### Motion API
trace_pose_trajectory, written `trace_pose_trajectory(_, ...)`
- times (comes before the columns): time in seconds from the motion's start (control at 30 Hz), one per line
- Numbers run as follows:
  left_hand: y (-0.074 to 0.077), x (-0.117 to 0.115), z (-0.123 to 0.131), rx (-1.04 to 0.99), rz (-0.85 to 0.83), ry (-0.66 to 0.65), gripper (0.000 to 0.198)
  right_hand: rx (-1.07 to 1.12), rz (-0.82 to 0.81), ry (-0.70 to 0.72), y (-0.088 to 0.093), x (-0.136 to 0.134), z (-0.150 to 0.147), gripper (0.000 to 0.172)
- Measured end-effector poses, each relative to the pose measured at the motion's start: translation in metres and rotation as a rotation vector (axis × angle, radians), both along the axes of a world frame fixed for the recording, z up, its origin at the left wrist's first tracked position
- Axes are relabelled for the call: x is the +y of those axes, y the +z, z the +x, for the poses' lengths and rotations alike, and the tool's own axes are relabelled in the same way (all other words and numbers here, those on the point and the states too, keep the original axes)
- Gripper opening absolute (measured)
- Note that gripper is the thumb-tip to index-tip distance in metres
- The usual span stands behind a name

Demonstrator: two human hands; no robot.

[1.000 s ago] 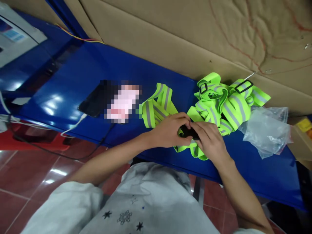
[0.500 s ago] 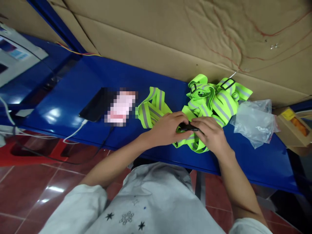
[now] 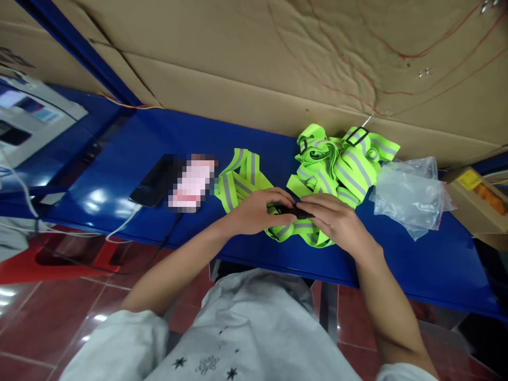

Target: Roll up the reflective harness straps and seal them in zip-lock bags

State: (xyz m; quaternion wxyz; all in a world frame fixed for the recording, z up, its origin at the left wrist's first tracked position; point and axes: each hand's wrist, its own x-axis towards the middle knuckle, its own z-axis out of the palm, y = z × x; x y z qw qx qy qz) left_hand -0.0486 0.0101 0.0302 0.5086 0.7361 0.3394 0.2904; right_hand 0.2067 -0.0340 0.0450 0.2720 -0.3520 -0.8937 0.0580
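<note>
Straps (image 3: 357,170) crowding left hand (image 3: 257,211) and right hand (image 3: 336,216), grip pinching black piece (image 3: 303,214), bags (image 3: 410,198) beside, cabled phone (image 3: 152,186) leftward

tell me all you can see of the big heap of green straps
The heap of green straps is yellow-green, fabric-like webbing with a grey stripe, looped and tangled. A black rectangular buckle shows on top and a smaller one toward the left. It lies on the blue table in front of the cardboard, with clear plastic bags to its right. The right hand hides part of its near edge; contact is unclear.
</note>
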Motion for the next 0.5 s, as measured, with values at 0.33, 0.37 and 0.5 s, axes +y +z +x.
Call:
trace_pose_trajectory(0.33, -0.004, -0.023, -0.013, 0.006, -0.024, 0.094, 0.03, 0.11, -0.055, 0.002, 0.008, 0.003, 0.018, 0.026)
trace_pose_trajectory(0.37, 0.001, -0.026, -0.018, 0.016, 0.008, 0.117, 0.032, 0.174, -0.033, -0.033, 0.013, 0.004, 0.021, 0.023)
trace_pose_trajectory(0.5, 0.028, -0.036, -0.04, 0.037, 0.322, 0.329, 0.034, 0.492, 0.041, -0.253, 0.03, 0.002, 0.049, 0.011)
